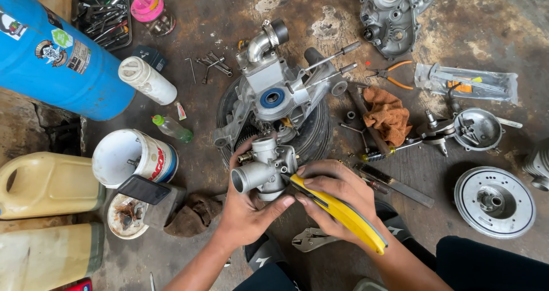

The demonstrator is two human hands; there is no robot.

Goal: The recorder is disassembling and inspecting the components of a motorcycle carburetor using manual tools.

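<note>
Near the middle of the stained concrete floor point(171, 251), the left hand point(243, 208) cups a small silver metal carburettor point(264, 168) from below, fingers wrapped round its body, apparently to steady it. The right hand point(337, 191) grips a yellow-handled tool point(343, 214), its tip against the carburettor's side. Just beyond lies the grey engine casing point(271, 90) on a black tyre point(317, 136), with a rust-orange rag point(388, 115) to the right.

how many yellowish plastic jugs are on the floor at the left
2: one jug lies at the left edge beside the white bucket; the other jug is below it, partly cut off by the frame.
</note>
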